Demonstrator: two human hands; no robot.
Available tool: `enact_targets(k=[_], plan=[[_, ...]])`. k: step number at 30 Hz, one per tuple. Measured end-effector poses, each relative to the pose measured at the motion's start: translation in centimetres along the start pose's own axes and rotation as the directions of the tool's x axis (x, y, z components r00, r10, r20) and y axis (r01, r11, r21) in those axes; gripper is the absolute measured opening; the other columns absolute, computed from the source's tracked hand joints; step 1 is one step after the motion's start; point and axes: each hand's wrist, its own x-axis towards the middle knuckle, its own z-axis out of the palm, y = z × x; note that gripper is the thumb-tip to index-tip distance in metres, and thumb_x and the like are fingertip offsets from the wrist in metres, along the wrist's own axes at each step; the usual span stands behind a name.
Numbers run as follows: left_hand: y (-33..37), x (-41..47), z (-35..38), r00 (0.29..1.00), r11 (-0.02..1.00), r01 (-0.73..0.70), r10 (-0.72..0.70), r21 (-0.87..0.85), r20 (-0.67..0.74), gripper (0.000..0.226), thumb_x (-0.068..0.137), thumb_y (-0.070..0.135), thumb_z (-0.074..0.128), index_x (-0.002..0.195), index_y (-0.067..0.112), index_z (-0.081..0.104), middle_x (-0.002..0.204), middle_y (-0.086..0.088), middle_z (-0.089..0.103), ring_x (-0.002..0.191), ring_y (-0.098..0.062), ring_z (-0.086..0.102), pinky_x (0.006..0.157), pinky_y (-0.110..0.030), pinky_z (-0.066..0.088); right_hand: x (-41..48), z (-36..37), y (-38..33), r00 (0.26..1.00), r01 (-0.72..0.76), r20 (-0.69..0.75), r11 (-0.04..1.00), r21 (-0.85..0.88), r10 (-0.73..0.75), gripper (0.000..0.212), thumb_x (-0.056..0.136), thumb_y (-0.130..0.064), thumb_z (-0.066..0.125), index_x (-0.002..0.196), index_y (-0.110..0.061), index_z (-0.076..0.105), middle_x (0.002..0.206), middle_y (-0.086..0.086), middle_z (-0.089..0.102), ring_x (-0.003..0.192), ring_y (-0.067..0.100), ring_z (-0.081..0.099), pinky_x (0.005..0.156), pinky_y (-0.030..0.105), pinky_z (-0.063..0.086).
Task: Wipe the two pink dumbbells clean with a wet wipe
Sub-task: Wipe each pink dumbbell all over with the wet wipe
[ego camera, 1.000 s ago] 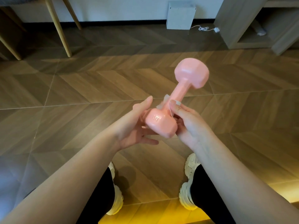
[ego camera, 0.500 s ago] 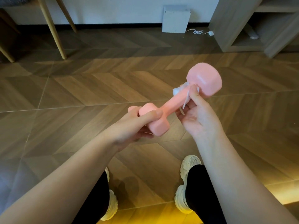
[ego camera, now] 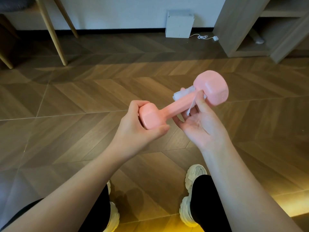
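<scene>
One pink dumbbell hangs in the air over the floor, its bar slanting up to the right. My left hand grips the near, lower head. My right hand wraps a white wet wipe round the bar just below the far head, thumb on top and fingers underneath. No second dumbbell is in view.
Wooden herringbone floor lies below. My two legs in black with pale shoes stand at the bottom. Chair legs rise at the far left, a white box with a cable stands by the wall, and a wooden shelf unit fills the far right.
My right hand slid the wipe from the near head up the bar to the far head. My left hand closed round the near head and the dumbbell tilted flatter.
</scene>
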Motion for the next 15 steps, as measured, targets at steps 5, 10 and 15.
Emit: enact_targets(k=[5, 10, 15], plan=[[-0.3, -0.1, 0.1, 1.000, 1.000, -0.011, 0.011, -0.023, 0.004, 0.066, 0.051, 0.059, 0.076, 0.108, 0.041, 0.047, 0.106, 0.016, 0.060, 0.094, -0.001, 0.061, 0.070, -0.017, 0.052, 0.1, -0.1, -0.3, 0.997, 0.025, 0.069, 0.997, -0.069, -0.020, 0.034, 0.092, -0.035, 0.058, 0.122, -0.019, 0.060, 0.115, 0.002, 0.074, 0.114, 0.022, 0.066, 0.101, 0.055, 0.046], [-0.9, -0.2, 0.4, 0.994, 0.992, -0.106, 0.107, 0.073, -0.002, 0.074, 0.057, 0.056, 0.079, 0.119, 0.036, 0.044, 0.114, 0.018, 0.056, 0.104, 0.001, 0.056, 0.077, -0.012, 0.048, 0.4, 0.4, 0.2, 0.998, 0.047, 0.033, 0.998, -0.033, -0.046, 0.024, 0.106, -0.034, 0.039, 0.105, -0.022, 0.061, 0.086, 0.000, 0.076, 0.100, 0.017, 0.068, 0.097, 0.052, 0.047], [-1.0, -0.1, 0.8, 0.921, 0.869, -0.368, 0.389, 0.331, 0.005, 0.087, 0.063, 0.029, 0.092, 0.133, 0.010, 0.044, 0.127, 0.000, 0.049, 0.116, -0.009, 0.048, 0.097, -0.021, 0.042, 0.6, 0.7, 0.6, 0.996, 0.084, -0.024, 0.990, 0.110, -0.082, 0.019, 0.107, -0.031, 0.038, 0.099, -0.022, 0.052, 0.074, -0.003, 0.061, 0.067, 0.011, 0.067, 0.086, 0.042, 0.045]])
